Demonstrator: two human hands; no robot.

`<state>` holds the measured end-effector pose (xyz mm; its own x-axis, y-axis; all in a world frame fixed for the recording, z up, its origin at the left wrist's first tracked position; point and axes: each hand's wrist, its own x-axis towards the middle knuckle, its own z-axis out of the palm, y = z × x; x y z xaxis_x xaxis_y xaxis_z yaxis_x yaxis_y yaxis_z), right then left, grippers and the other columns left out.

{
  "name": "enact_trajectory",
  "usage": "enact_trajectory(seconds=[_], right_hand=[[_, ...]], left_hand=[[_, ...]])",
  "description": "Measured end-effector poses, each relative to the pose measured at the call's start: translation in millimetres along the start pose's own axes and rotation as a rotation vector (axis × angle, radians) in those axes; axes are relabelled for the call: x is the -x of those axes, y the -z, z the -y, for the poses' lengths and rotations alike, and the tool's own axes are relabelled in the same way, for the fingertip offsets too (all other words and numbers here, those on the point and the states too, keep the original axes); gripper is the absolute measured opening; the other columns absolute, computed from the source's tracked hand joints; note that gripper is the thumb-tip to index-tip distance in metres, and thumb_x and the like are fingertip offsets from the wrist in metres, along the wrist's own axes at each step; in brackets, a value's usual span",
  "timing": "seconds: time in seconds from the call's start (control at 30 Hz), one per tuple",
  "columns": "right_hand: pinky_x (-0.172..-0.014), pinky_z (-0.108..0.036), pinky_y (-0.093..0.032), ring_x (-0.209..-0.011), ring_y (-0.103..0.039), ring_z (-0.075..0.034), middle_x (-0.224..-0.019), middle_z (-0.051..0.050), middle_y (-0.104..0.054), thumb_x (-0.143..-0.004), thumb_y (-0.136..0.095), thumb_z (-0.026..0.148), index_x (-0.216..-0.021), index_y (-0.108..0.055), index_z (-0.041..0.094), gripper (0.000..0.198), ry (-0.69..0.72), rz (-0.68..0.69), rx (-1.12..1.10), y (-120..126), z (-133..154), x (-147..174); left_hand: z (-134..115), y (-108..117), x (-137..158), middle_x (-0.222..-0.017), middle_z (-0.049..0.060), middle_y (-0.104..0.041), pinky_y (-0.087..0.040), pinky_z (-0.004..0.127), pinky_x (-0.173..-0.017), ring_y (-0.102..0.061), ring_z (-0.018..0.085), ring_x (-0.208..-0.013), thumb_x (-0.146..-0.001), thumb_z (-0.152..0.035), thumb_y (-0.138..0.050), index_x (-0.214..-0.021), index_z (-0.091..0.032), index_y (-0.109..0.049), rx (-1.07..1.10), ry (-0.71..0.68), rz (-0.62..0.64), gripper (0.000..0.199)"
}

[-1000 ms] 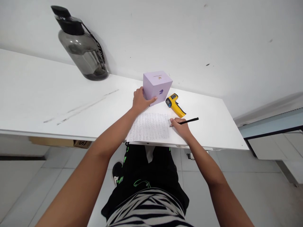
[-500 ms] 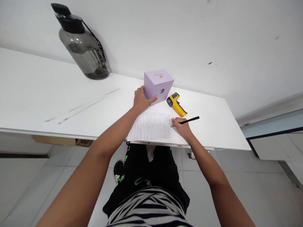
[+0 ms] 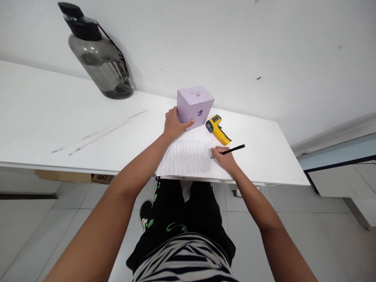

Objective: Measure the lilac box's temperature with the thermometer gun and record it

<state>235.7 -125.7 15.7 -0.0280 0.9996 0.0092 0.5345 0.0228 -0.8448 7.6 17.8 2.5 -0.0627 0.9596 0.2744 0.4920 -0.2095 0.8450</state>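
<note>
My left hand (image 3: 175,124) grips the lower left corner of a lilac box (image 3: 195,107), its thumb across the front face and its fingers along the left side. The box stands on the white table (image 3: 117,137). Between my forearms lies a sheet of paper (image 3: 186,157) covered in rows of handwriting. At the sheet's right edge my right hand (image 3: 222,155) is closed around a black pen (image 3: 235,149), whose back end points to the right. A yellow and black infrared thermometer (image 3: 219,130) lies just beyond that hand, beside the box.
A large grey water bottle (image 3: 102,64), partly filled, stands at the back left against the white wall (image 3: 235,47). Dark scuff marks run across the table's left part. Its front edge is close to my lap. A cardboard box (image 3: 67,176) shows below on the left.
The whole view has shifted very slightly. Both hands stay in place on the box and the pen, with no clear movement of either.
</note>
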Motion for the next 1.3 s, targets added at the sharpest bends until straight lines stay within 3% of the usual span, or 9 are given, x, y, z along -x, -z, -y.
enact_trajectory(seconds=[0.47,1.3], right_hand=[[-0.066,-0.032,-0.044,-0.064,-0.057,-0.018,-0.057,-0.001,-0.061,-0.084,-0.055,0.052,-0.051,-0.057,0.024,0.043,-0.003,-0.081,-0.015,0.6,0.0,-2.2],[-0.061,-0.032,-0.04,-0.058,-0.047,-0.016,-0.052,0.002,-0.046,-0.085,-0.055,0.046,-0.05,-0.04,0.025,0.043,0.029,-0.167,-0.035,-4.7,0.6,2.4]], left_hand=[[-8.8,3.7,3.2,-0.131,0.013,-0.054,-0.046,0.052,-0.104,-0.046,0.035,-0.128,-0.068,-0.057,-0.083,-0.134,-0.025,-0.047,-0.064,0.025,0.042,0.082],[-3.2,0.9,0.7,-0.129,0.012,-0.053,-0.045,0.054,-0.106,-0.045,0.036,-0.129,-0.068,-0.062,-0.081,-0.135,-0.026,-0.046,-0.063,-0.004,0.034,0.084]])
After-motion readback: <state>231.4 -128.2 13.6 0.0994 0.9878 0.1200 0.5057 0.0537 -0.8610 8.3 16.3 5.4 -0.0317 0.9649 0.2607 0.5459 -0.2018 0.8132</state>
